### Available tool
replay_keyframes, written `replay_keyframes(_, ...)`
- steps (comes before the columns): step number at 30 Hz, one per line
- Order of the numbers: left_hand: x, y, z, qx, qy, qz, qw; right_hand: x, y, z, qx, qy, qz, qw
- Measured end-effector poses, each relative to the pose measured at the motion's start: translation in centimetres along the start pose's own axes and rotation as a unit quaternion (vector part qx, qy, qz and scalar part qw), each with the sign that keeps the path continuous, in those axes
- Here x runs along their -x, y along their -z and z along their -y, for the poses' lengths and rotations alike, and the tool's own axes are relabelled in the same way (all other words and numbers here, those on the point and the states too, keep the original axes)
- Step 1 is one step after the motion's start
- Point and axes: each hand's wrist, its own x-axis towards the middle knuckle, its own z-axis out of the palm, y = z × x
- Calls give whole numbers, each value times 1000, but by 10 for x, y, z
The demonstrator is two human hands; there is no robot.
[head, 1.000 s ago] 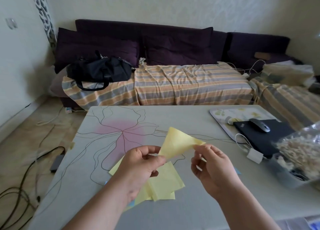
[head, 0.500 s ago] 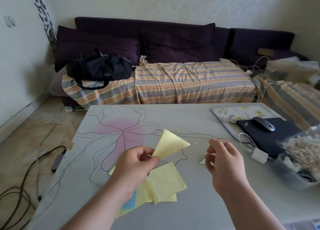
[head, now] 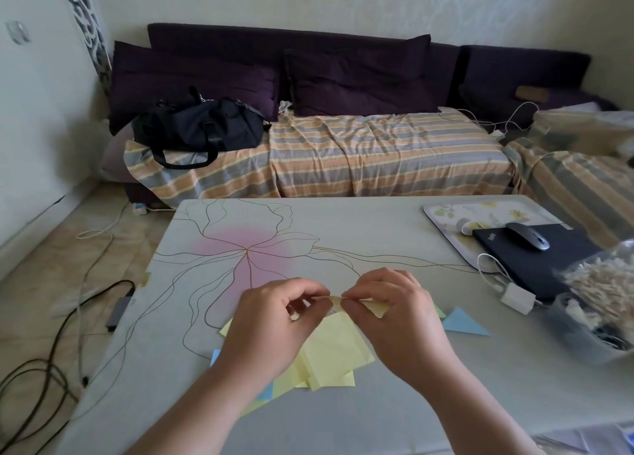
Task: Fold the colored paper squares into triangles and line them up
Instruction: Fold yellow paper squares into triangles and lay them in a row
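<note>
Both hands meet above the table's near middle. My left hand (head: 274, 321) and my right hand (head: 394, 314) each pinch an end of a folded yellow paper (head: 372, 305), held almost edge-on so its shape is hard to read. Under the hands lies a loose pile of yellow paper squares (head: 334, 355), with a blue sheet (head: 266, 391) peeking out below it. A folded blue triangle (head: 463, 322) lies flat on the table just right of my right hand. A greenish paper edge (head: 439, 312) shows beside it.
The grey table (head: 343, 228) carries a flower drawing. At its right sit a floral tray (head: 442, 218), a black laptop (head: 528, 259) with a mouse (head: 526, 235), a white charger (head: 516, 297) and a plastic container (head: 590, 331). A sofa with a black bag (head: 202, 125) stands behind.
My right hand came back to the yellow paper and pinches it again. Both hands lowered and the paper tipped from upright to nearly flat. The camera tilted, bringing the blue triangle into view.
</note>
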Motion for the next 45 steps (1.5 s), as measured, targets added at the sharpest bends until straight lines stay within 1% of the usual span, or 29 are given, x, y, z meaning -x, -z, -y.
replay_keyframes(3,-1,3,-4,102,56,-1,993,0,6,6,-40,-41,11,998)
replay_keyframes(5,0,4,-8,144,74,3,987,-1,9,8,-62,-62,14,996)
replay_keyframes(7,0,4,-10,144,79,6,986,-1,9,11,-46,-55,13,997)
replay_keyframes(9,0,4,-9,114,72,6,991,-1,8,15,-23,-38,8,999)
replay_keyframes(11,0,4,-6,69,46,17,996,0,5,21,-15,-22,8,1000)
replay_keyframes(13,1,3,-6,51,24,27,998,0,2,26,-14,-2,2,1000)
replay_keyframes(16,3,1,-8,111,58,14,992,-3,2,29,-36,-15,-5,999)
replay_keyframes(18,3,0,-11,151,84,5,985,-4,3,30,-45,-29,4,999)
replay_keyframes(22,1,0,-11,169,98,14,981,-4,0,34,-43,-43,28,998)
replay_keyframes(26,-5,5,-4,215,105,-2,971,-4,1,30,-37,-50,27,998)
replay_keyframes(30,-5,3,-3,240,106,11,965,-2,1,31,-34,-54,46,997)
replay_keyframes(34,-8,5,-3,279,138,-21,950,-3,6,26,-33,-62,52,996)
replay_keyframes(39,-8,10,-2,277,140,-15,951,-3,14,24,-30,-75,66,995)
replay_keyframes(45,-14,15,3,290,157,-45,943,-4,25,20,-40,-87,67,993)
